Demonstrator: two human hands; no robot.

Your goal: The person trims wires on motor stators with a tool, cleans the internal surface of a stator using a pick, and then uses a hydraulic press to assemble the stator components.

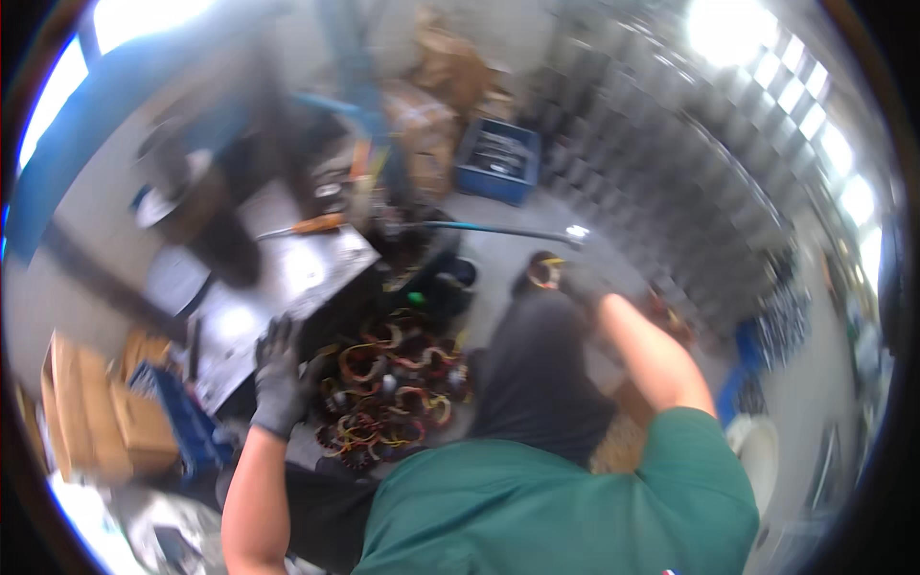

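Note:
My left hand (278, 380), in a dark grey glove, rests against the edge of a shiny metal worktop (331, 273). Its fingers are stretched out with nothing in them. Over my right knee, my gloved right hand (583, 285) grips a ring-shaped motor stator (545, 271) with reddish windings and a yellow wire; motion blurs the fingers. Between my legs and the worktop lies a heap of similar wound stators (388, 388) with loose red and yellow leads. A tool with an orange handle (318, 223) lies on the worktop.
A blue crate (495, 184) holding metal parts stands on the floor ahead, beside cardboard boxes (422, 125). Rows of stacked grey metal parts (652, 163) fill the right side. A thin bar (508, 230) juts out ahead. Open cardboard boxes (91, 412) and a blue bin (182, 417) sit at left.

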